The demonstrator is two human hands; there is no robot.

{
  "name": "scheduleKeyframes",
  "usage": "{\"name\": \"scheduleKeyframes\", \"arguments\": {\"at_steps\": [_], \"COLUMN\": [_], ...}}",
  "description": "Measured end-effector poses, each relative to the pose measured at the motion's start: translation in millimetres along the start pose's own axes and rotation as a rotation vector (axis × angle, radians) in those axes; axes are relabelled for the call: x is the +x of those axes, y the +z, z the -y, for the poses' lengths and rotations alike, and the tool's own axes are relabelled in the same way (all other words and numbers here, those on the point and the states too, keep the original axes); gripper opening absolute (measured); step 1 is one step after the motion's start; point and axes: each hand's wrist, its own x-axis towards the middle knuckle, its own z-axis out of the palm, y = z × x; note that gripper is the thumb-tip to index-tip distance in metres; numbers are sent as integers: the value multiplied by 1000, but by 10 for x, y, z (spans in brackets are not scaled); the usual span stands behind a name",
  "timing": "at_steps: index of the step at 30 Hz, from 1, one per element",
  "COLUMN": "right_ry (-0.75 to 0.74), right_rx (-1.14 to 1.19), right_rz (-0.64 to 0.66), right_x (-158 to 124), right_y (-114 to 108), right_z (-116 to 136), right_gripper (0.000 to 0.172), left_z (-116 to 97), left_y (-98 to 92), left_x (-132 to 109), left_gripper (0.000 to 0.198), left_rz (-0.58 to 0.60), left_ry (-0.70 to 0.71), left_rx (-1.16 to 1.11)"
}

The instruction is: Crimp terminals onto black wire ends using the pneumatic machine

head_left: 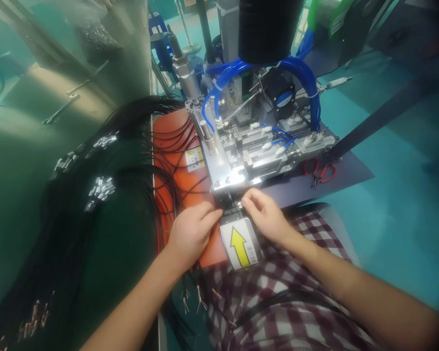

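On the far left, black cables [64,229] lay in thick bundles over the green table [126,239], left of the machine [221,168], with bright metal ends [102,187] showing among them. A wrench [62,109] lay farther left of the machine. The table's edge ran along the machine's left side, bordering an orange plate [168,129] that reached out from it; thin cable strands crossed that edge onto the plate.

The left hand [192,229] was just in front of the machine, over the plate, with its fingers curled and the thumb close to them; whether it gripped a cable could not be told. Between the hands, a small dark fixture [233,211] sat against the machine's front, above an arrow sign [223,234] pointing toward the machine. The right hand [265,214] had thumb and forefinger nearly together at the fixture's right end, where something small and bright showed; I could not tell if it was held.

The machine's front edge stood just beyond both hands, leaving little room forward. Right of the machine's front lay red-handled pliers [317,176] on a dark plate [351,171], and past its edge the floor [395,209] spread away.
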Motion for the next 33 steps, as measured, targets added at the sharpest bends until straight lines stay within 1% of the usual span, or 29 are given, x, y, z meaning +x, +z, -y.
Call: {"name": "scheduleKeyframes", "arguments": {"at_steps": [3,6,8,9,11,13,15,18,21,23,25,28,30,33], "right_ry": [22,40,49,52,57,61,63,64,68,70,71,70,68,61], "right_rx": [53,94,116,125,138,147,153,160,167,168,166,160,151,128], "right_rz": [6,5,6,7,11,15,17,19,21,21,21,21,19,9], "right_x": [4,10,11,11,10,9,10,12,10,7,5,5,3,-6], "right_y": [15,22,22,21,19,16,15,13,13,12,12,12,14,22], "right_z": [-15,-23,-27,-29,-34,-37,-41,-44,-40,-34,-28,-20,-17,-17], "right_gripper": [23,23,23,23,22,22,22,21,22,22,22,22,22,22], "left_z": [57,166,240,272,319,344,350,330,288,251,205,112,29,-102], "left_y": [-38,-123,-188,-220,-281,-337,-381,-400,-351,-305,-270,-237,-211,-156], "left_x": [-23,-68,-112,-135,-177,-205,-216,-208,-200,-205,-221,-257,-293,-364], "left_gripper": [25,22,17,15,13,14,17,19,22,24,25,23,23,27], "left_rz": [68,153,190,195,159,118,110,149,185,159,93,3,-6,19], "left_ry": [-48,-94,-118,-137,-151,-135,-103,-45,15,37,52,21,-32,-100], "left_rx": [-76,-162,-227,-238,-223,-225,-245,-166,42,168,249,349,389,372]}}
